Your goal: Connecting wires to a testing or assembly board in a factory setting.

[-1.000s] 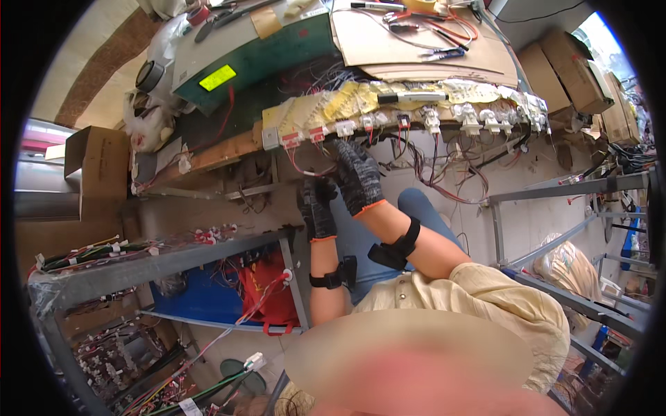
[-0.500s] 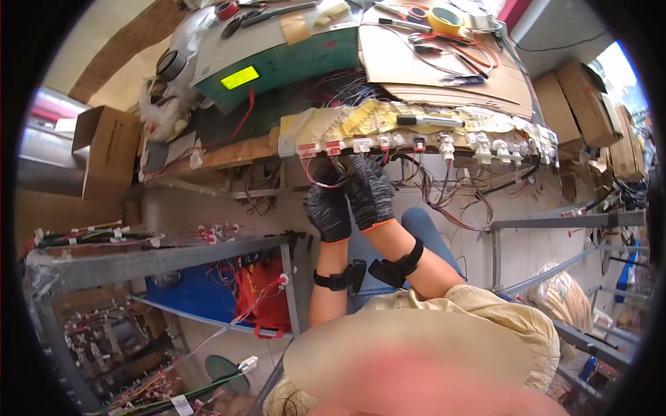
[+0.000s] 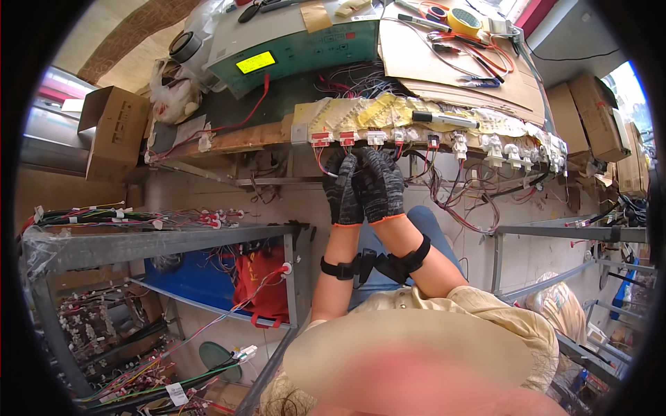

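My left hand (image 3: 342, 191) and my right hand (image 3: 381, 186), both in dark grey knitted gloves with orange cuffs, meet just below the bench's front edge. Their fingers are bent and pressed together. Thin wires (image 3: 322, 161) hang from a red-and-white connector (image 3: 320, 140) and run to the left hand's fingers, which close on them. Whatever lies between the right fingers is hidden by the gloves. Just above the hands are a second red connector (image 3: 347, 139) and a white connector (image 3: 376, 139), fixed in a row along the taped edge strip (image 3: 336, 118).
A green tester (image 3: 298, 59) with a lit yellow display stands on the bench. A black marker (image 3: 444, 120) lies on the strip. Cardboard (image 3: 409, 59) carries tools and tape. Wire bundles (image 3: 444, 197) dangle right of my hands. Metal racks (image 3: 173, 246) flank me, and a carton (image 3: 118, 132) stands left.
The view has shifted, so the bench sits further right in it. My left hand has come up closer against the right, and both stay under the connector row.
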{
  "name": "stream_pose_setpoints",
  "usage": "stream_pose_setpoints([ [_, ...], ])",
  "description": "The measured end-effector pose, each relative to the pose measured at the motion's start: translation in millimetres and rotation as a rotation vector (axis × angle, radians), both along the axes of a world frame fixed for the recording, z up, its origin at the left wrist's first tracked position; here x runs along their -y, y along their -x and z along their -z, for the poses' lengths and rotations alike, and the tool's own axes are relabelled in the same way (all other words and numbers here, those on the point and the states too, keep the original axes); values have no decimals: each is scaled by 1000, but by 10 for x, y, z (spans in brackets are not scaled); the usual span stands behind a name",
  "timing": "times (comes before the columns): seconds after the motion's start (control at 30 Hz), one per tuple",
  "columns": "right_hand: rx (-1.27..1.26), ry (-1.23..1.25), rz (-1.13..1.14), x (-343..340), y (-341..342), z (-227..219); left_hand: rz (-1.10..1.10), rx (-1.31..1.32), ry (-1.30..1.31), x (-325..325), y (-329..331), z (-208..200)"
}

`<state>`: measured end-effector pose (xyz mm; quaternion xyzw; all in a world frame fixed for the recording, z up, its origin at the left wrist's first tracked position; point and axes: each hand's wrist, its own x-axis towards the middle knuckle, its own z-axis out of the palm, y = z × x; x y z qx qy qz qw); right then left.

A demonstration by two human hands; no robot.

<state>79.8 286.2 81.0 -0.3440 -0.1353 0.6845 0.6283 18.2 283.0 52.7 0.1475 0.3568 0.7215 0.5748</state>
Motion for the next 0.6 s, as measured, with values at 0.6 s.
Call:
stream_pose_setpoints([
  [0.6,-42,35,11,-32,18,25,63,100,149,-92,40,255],
])
